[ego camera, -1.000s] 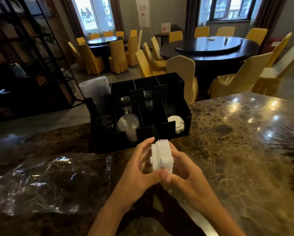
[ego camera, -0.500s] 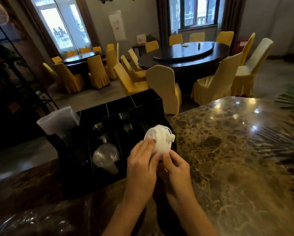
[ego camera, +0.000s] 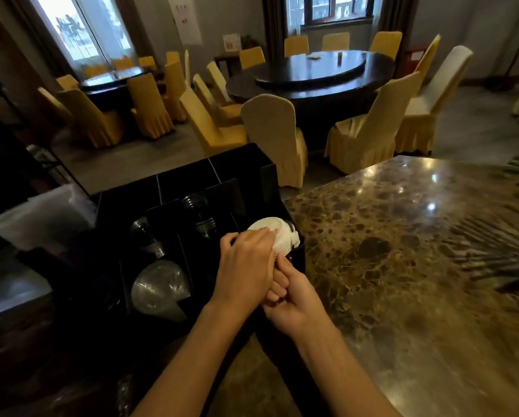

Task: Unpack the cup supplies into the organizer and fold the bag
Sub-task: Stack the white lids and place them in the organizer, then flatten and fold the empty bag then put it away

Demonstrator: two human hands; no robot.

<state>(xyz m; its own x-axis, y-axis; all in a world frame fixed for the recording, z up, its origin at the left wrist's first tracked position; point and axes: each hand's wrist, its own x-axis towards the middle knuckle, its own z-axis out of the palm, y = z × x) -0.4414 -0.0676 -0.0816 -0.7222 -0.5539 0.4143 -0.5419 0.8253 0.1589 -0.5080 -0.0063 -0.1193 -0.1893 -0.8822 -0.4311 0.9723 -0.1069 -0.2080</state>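
I have both hands at the near right corner of the black plastic compartment organizer (ego camera: 189,188), which stands on the brown marbled stone surface (ego camera: 402,266). My left hand (ego camera: 246,266) lies palm down with its fingers curled over the top of the stack of white plastic cup lids (ego camera: 285,236), gripping it from the left side. My right hand (ego camera: 294,302) sits just beneath and behind the left, its fingers bent up against the underside of the stack; they are partly hidden by the left hand, so I cannot tell how firmly they close on it. The stack is tilted and sits over the organizer's front right compartment, at its rim; whether it already rests inside I cannot tell.

In the next compartment to the left lies a stack of clear domed plastic lids (ego camera: 159,290), on its side with the dome toward me. Behind it, in the middle row, I see more clear cups or lids (ego camera: 205,227) stacked in dark slots, too dim to tell apart. A translucent white plastic sleeve (ego camera: 41,218) leans at the organizer's far left corner.

Beyond the surface is a dining room with a dark round table (ego camera: 312,76) ringed by chairs in yellow covers (ego camera: 270,130).
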